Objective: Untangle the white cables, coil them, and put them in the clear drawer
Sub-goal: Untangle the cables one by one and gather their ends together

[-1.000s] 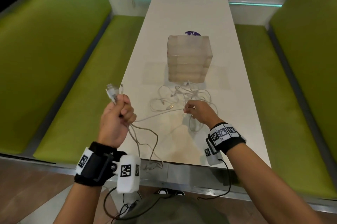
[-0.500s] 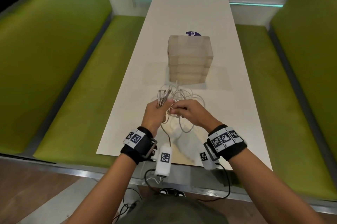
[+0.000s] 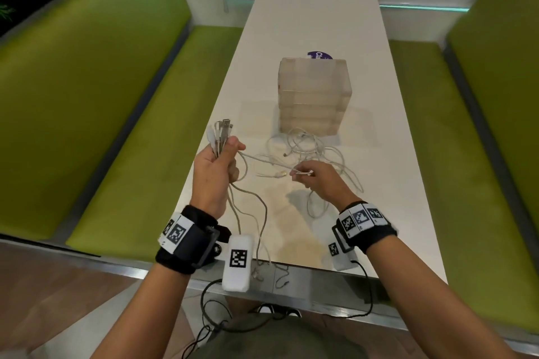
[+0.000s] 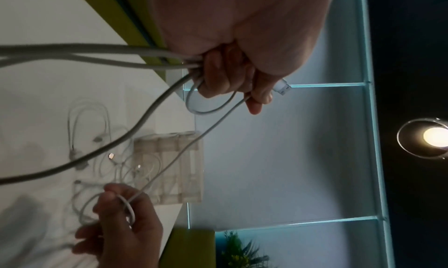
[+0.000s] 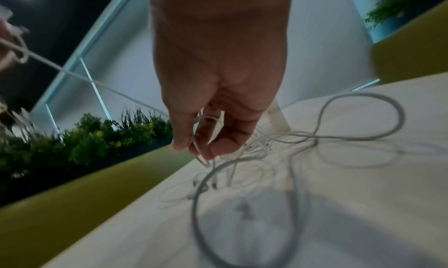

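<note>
We held a bunch of USB plug ends (image 3: 220, 132) in our fisted left hand (image 3: 214, 173), while our right hand (image 3: 320, 180) pinched one thin strand drawn taut between them. The white cables (image 3: 313, 151) lay tangled on the counter (image 3: 315, 17), just in front of the closed clear drawer unit (image 3: 313, 96). Pulling harder could tighten a knot or drag the pile off the edge. Green benches (image 3: 125, 113) flanked the long white counter.
</note>
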Demonstrator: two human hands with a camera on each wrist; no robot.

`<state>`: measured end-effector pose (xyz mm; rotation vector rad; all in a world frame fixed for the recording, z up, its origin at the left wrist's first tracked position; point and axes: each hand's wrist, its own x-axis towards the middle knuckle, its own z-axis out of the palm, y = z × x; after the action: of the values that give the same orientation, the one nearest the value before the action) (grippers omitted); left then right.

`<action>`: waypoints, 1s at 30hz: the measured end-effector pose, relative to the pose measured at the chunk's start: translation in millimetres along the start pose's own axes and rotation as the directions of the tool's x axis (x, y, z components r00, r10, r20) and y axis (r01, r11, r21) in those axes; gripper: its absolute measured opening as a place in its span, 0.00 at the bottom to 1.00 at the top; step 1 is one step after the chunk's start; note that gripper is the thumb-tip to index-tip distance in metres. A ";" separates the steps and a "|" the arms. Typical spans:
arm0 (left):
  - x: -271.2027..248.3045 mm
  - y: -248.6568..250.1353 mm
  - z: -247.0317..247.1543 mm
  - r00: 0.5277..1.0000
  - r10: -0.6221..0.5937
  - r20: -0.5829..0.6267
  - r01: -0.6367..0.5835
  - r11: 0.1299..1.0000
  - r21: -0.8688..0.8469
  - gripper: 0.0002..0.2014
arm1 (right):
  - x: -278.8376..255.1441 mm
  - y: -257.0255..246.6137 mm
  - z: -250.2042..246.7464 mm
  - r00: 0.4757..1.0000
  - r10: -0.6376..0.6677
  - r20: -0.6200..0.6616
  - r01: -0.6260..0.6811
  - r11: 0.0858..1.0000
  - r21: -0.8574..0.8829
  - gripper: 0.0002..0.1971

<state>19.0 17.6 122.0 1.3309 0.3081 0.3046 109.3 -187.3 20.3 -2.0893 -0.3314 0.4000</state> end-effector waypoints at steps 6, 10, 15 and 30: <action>3.0 -28.3 -5.4 0.997 -0.056 0.050 0.034 0.933 0.359 0.11 | 0.5 -20.4 3.2 0.989 -0.145 -0.015 0.145 0.989 -0.003 0.09; 2.0 -50.1 11.3 0.977 -0.111 0.180 0.008 0.869 0.495 0.09 | -6.2 -39.3 5.7 0.972 -0.232 0.037 0.232 0.973 0.008 0.08; 5.3 -62.1 17.4 0.986 -0.064 0.155 -0.028 0.849 0.527 0.10 | -10.8 -44.6 -0.8 0.979 -0.181 0.094 0.173 0.981 0.084 0.07; 17.0 -54.0 1.9 0.967 -0.052 0.250 -0.123 0.766 0.631 0.06 | -23.4 -53.8 -8.8 0.968 -0.173 0.181 0.142 0.975 0.169 0.05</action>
<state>37.6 11.2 68.8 2.0443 0.1697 0.0447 87.4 -175.5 74.2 -1.8606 -0.5613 0.5192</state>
